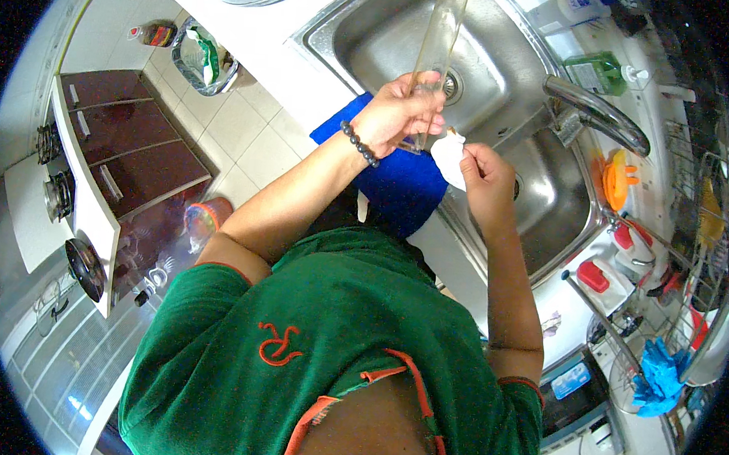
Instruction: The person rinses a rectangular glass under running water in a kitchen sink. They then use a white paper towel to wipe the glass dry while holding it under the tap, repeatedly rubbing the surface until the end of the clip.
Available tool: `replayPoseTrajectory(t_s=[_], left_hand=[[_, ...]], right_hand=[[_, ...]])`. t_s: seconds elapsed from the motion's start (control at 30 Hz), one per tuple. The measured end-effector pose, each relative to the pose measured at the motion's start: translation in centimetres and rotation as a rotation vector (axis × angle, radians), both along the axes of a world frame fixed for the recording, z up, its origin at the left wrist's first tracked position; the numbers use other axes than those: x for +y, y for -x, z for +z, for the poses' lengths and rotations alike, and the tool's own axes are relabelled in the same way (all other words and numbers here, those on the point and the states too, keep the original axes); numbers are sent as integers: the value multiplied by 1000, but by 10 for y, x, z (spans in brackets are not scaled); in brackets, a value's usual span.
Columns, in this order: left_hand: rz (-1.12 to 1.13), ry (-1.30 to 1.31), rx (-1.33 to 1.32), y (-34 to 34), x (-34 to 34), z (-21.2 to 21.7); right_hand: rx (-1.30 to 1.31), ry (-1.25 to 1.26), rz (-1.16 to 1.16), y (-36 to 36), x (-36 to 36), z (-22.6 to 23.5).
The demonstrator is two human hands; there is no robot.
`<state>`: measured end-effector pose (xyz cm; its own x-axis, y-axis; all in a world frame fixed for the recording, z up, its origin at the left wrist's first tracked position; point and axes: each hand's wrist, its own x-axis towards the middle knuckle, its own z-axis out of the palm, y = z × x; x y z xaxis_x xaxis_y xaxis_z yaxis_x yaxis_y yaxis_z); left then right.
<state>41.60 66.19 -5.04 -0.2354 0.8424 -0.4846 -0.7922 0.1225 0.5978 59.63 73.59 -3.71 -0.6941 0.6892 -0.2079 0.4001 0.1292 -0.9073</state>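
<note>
Over the double steel sink [373, 63], my left hand [397, 112] is closed round the lower part of a long, narrow clear piece [446, 26]. It looks like plastic or glass and runs up past the top of the picture. A dark bead bracelet sits on my left wrist. My right hand [489, 176] pinches a small white cloth or tissue [446, 160], with a small brownish spot at its top. This white piece is close to the clear piece's lower end. Below my hands, blue fabric [401, 195] hangs at the counter's front edge.
At the sink's right stand a curved faucet [605, 116], a green soap bottle [597, 73] and an orange item [618, 181]. A wire rack [714, 238] and blue gloves [660, 376] are farther right. Behind on the left are a lined bin [183, 66] and a stove counter [86, 188].
</note>
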Motion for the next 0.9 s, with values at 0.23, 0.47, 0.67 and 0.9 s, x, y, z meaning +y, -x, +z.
replayPoseTrajectory(t_s=[0.23,0.47,0.67,0.9], left_hand=[[-106,-68,35,-9,-4,-10],[2,-95,37,-8,-1,-11],[84,-100,77,-13,3,-13],[61,-59,182,-2,5,-10]], right_hand=[[117,345,-171,11,0,0],[61,106,-8,-1,12,-15],[-27,-37,62,8,5,-2],[-55,-67,116,5,9,2]])
